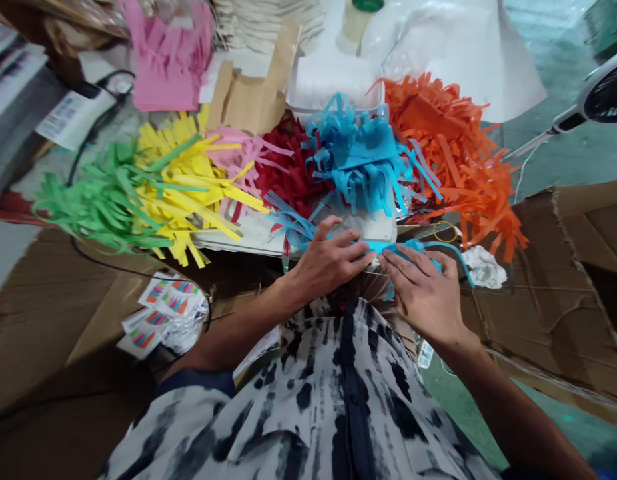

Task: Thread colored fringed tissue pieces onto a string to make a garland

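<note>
Now | left hand curled, pinching blue paper fringe | right hand palm-down, nearly closed, gripping it too

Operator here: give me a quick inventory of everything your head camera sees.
green bunch, yellow bunch, pale pink bunch, dark red bunch, blue bunch, orange bunch: one each, fringed paper, in a row across the middle
pink cut paper: one sheaf, pink, beyond the row at left
kraft paper: one piece, brown, beyond the row
white tray: one, white, beyond the row
printed cards: several, multicoloured, left of the left forearm
crumpled wad: one, white, right of the hands
flattened cardboard: several pieces, brown, both sides
blue paper strips: a few, blue, under the hands
hands: two, left hand and right hand, bare, on the strips
patterned shirt: one, black and white, bottom
</note>
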Demonstrator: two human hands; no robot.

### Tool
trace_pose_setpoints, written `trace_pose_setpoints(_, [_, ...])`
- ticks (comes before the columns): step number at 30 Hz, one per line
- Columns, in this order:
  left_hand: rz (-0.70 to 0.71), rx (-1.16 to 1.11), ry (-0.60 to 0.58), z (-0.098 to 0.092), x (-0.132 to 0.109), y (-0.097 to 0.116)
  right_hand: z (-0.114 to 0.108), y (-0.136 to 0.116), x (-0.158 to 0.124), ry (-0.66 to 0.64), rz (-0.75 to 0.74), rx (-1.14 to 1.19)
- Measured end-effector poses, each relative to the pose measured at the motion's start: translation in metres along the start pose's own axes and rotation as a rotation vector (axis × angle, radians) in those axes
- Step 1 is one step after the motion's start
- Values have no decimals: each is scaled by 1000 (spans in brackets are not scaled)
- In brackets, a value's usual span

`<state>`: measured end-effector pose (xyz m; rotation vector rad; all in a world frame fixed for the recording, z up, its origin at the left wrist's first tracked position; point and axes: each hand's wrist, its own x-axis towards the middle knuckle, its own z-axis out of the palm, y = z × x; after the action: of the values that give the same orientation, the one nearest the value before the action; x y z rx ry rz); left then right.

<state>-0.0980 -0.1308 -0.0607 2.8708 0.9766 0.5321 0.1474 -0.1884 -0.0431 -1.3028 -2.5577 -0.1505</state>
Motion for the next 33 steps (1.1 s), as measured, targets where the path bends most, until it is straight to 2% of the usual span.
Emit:
trace_pose_setpoints(3, [-80,-55,52,-6,-15,-11,5,6,-10,47,38,18])
trace_pose_setpoints(7, [-224,49,178,-25,-36,-29,4,18,-11,48,74,60])
trace_pose_setpoints(9, [-273,121,269,-31,-36,-26,1,20,-6,36,92,72])
trace_pose_setpoints(11, [-250,142,326,-30,-27,-13,-1,19,1,11,100,69])
trace_pose_setpoints(12, [-193,126,322,-26,-20,-5,-2,19,4,0,99,67])
trace_pose_setpoints(14, [-70,68,190,-14,-5,10,-3,19,9,-11,87,52])
trace_pose_setpoints(16, [-40,39,72,-1,7,17,-4,20,14,-38,85,28])
trace_pose_setpoints(18, [-57,30,14,8,13,17,-3,22,17,-50,88,12])
trace_pose_setpoints(24, [-92,-8,50,9,13,7,3,29,20,-10,73,17])
trace_pose_setpoints(27, [-111,-44,68,9,11,7,6,30,20,-22,123,-7])
trace_pose_setpoints(33, [-307,45,27,1,3,-2,7,26,27,-113,277,-27])
